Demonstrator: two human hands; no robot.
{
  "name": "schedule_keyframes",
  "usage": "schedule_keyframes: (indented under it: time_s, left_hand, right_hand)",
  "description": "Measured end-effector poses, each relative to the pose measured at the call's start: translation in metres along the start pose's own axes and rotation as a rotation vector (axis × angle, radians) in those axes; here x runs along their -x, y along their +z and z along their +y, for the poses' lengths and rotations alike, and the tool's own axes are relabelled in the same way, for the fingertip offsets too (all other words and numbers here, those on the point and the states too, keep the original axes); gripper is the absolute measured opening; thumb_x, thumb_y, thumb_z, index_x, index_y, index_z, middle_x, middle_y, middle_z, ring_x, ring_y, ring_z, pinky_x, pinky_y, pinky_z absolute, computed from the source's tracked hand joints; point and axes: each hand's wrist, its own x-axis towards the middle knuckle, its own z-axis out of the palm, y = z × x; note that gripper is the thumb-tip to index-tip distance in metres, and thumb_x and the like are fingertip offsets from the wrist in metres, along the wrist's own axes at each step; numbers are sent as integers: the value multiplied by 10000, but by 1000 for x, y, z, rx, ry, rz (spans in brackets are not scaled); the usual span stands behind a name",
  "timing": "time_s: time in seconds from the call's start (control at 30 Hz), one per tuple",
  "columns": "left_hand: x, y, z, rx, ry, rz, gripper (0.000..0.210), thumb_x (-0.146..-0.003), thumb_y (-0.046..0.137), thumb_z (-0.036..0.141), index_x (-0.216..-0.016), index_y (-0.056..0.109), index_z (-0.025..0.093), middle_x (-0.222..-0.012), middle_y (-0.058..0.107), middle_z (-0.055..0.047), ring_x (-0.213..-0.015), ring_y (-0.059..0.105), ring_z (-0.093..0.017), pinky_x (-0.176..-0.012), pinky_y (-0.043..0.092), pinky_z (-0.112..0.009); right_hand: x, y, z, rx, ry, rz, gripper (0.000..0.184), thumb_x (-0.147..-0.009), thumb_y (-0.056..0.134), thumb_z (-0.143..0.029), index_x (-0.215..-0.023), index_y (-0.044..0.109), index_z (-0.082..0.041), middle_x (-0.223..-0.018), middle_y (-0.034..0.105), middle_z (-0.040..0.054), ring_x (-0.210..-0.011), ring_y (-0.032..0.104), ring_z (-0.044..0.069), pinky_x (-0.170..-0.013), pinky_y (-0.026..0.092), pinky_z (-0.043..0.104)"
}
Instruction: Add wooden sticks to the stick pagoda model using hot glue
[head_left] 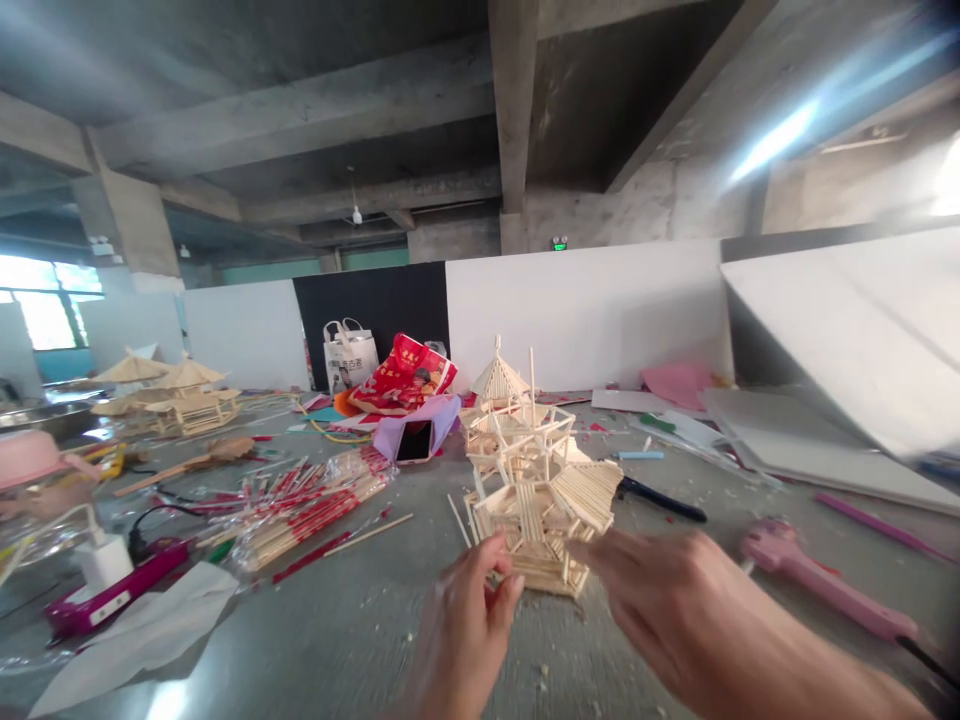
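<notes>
A pagoda model [532, 505] built of thin pale wooden sticks stands on the grey table in front of me, with a pointed roof at its back and slatted roof panels at its front and right. My left hand [472, 620] is at the model's front left corner, its thumb and fingers curled round the lower edge. From the right, my right hand [675, 590] reaches to the model's lower right side. Its fingers are pressed together, the fingertips are a little blurred, and the thumb is hidden; whether something small is pinched there is not visible.
A pink glue gun [825, 585] lies at the right, a dark-handled tool [664, 498] behind my right hand. Bundled sticks [322, 515], a phone [415, 440] and a purple power strip [120, 590] are to the left. Farther back stand finished-looking stick models [187, 395] and a red bag [405, 375].
</notes>
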Motion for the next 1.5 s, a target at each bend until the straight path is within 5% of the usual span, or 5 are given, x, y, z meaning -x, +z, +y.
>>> schedule_keyframes:
  time_s: [0.13,0.27,0.57,1.5]
  left_hand:
    - [-2,-4,4,267,-138,-96,361,-784,441,390,-1027,532,140,-784,626,-46,-506,586,-123,-389,417,-201]
    - [-12,2,13,543,-243,-82,437,-765,475,370,-1114,451,108,-796,601,-59,-503,597,-130,-357,414,-196]
    - [-23,10,9,603,-224,-116,439,-786,444,315,-1184,457,130,-846,619,-65,-532,626,-136,-383,463,-206]
    - [-32,15,5,533,-167,-111,402,-744,507,266,-1125,487,138,-769,627,-34,-503,594,-113,-393,427,-186]
  right_hand:
    - [25,28,-17,-124,106,-24,391,-755,370,-115,-1104,512,-217,-792,631,45,-570,583,146,-510,448,245]
    - [14,58,-17,-172,215,49,456,-797,330,-151,-1252,350,-132,-949,611,105,-619,609,172,-540,483,288]
    - [-8,88,-18,-155,277,58,559,-768,318,-147,-1308,176,-175,-1024,581,112,-645,626,239,-535,512,409]
    - [-17,76,-23,-203,289,24,482,-764,338,-115,-1240,281,-160,-968,600,85,-698,619,228,-587,503,364]
